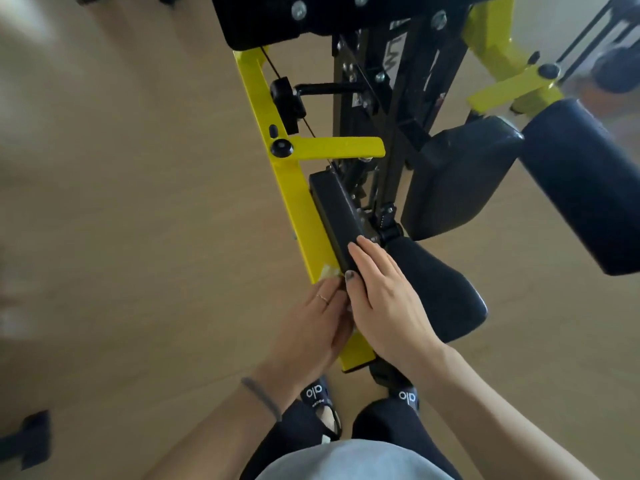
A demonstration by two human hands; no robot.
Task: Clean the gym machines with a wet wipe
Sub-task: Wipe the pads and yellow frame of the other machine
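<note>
- The person is standing over a yellow and black gym machine (346, 147), looking down at both hands at its near end.
- The right hand (384, 292) is lying across the near end of a long black pad (334, 209) that is running along the yellow frame bar (277, 161); its fingers (363, 261) are lying almost straight and close together on top of the pad, with the thumb (351, 282) curling down the pad's left edge.
- The left hand (311, 327) is lying against the yellow frame bar just left of that pad, touching the right hand; its fingers (329, 294) are lying together and pressing toward the bar, one of them wearing a thin ring (323, 298).
- A pale crumpled scrap, seemingly the wet wipe (329, 271), is showing at the left fingertips, lying on the yellow bar beside the pad's near corner; whether the fingers are pinching it or only pressing it is not clear.
- A dark band (261, 398) is circling the left wrist.
- Two larger dark blue cushions (457, 178) are sitting to the right of the long pad, and a narrower black seat pad (436, 285) is lying just right of the right hand.
- A yellow cross arm (339, 147) with a black knob (281, 147) is branching off the frame bar farther up.
- The person's feet in black sandals (317, 396) are standing on the tan floor (138, 202) at the machine's near end.
</note>
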